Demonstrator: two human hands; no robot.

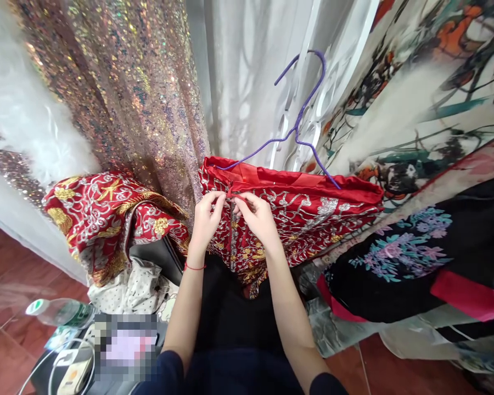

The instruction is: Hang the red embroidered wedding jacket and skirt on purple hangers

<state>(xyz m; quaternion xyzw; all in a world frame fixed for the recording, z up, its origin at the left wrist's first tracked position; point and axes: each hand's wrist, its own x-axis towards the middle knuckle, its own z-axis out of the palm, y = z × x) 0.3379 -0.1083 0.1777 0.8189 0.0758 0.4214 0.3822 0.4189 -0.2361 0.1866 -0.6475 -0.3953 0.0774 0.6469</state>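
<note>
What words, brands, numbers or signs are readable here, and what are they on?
None can be read.
Bottle: its green label is too small and blurred.
Pixelated patch at lower left: nothing legible.
Red garment: embroidered patterns, no visible writing.

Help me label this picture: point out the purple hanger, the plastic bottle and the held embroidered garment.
Purple hanger (297, 130), head view: neck below the hook.
Plastic bottle (62, 312), head view: its clear side.
Embroidered garment (298, 213), head view: patterned cloth.
</note>
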